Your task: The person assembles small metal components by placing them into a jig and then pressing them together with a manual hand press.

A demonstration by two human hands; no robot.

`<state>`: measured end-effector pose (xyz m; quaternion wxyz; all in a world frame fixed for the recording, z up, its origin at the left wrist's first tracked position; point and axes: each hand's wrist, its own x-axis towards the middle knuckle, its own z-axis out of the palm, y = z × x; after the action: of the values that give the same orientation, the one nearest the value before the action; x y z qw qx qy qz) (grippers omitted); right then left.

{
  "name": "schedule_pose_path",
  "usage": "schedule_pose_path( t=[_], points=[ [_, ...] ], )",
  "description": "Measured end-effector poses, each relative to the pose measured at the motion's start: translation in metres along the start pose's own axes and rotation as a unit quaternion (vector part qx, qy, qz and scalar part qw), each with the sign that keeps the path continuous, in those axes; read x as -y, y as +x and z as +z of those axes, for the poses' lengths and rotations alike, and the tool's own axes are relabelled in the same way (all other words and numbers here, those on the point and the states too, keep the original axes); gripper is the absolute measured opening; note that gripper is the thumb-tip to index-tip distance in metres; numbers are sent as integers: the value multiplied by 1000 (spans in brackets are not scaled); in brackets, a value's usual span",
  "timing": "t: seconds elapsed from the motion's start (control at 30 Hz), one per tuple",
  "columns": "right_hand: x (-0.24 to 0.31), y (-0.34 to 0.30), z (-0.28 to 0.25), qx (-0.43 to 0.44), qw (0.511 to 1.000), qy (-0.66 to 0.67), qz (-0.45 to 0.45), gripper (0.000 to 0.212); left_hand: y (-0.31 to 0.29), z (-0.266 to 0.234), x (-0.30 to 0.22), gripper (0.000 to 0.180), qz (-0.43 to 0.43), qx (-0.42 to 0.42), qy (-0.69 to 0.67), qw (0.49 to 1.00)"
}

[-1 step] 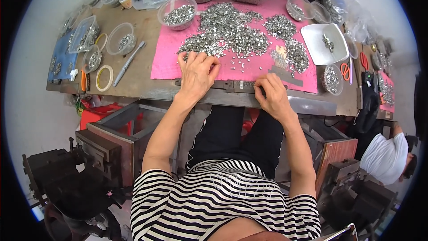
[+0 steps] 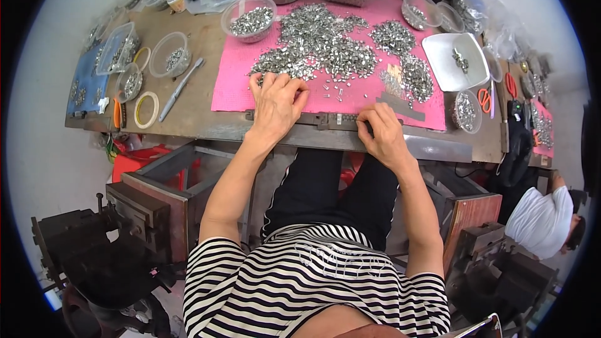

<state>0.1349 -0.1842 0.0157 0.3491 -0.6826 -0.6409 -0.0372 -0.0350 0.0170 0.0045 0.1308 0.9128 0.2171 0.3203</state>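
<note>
My left hand point(image 2: 275, 103) rests palm down at the near edge of a heap of small silvery metal pieces point(image 2: 341, 56) on a pink mat point(image 2: 231, 91). Its fingers are bent but apart, with the tips at the heap's left end and the thumb off to the right. My right hand point(image 2: 380, 131) is curled at the table's front edge, thumb and fingers drawn together beside a dark metal jig point(image 2: 338, 119) with a row of small slots. Anything between those fingertips is hidden. Several loose pieces lie on the mat between my hands.
A flat grey strip point(image 2: 404, 107) lies beyond my right hand, near smaller heaps of pieces. Plastic tubs point(image 2: 250, 20) of pieces line the back. A white tray point(image 2: 438, 69) stands right; a toothbrush point(image 2: 181, 89) and tape rolls lie left. Another person point(image 2: 541, 222) is at far right.
</note>
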Motion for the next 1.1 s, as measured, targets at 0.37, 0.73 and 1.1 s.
schedule_pose_path(
  t=[0.37,0.73,1.1],
  points=[
    [-5,30,-3,11,1000,17,-19,14,0,1,2,6,-24,17,-19,999],
    [-16,93,82,-20,997,-70,-20,4,-3,4,1,8,-11,-9,-15,1000],
    [-21,98,82,-14,1000,-17,-11,5,0,3,-1,6,-15,-5,21,1000]
  ],
)
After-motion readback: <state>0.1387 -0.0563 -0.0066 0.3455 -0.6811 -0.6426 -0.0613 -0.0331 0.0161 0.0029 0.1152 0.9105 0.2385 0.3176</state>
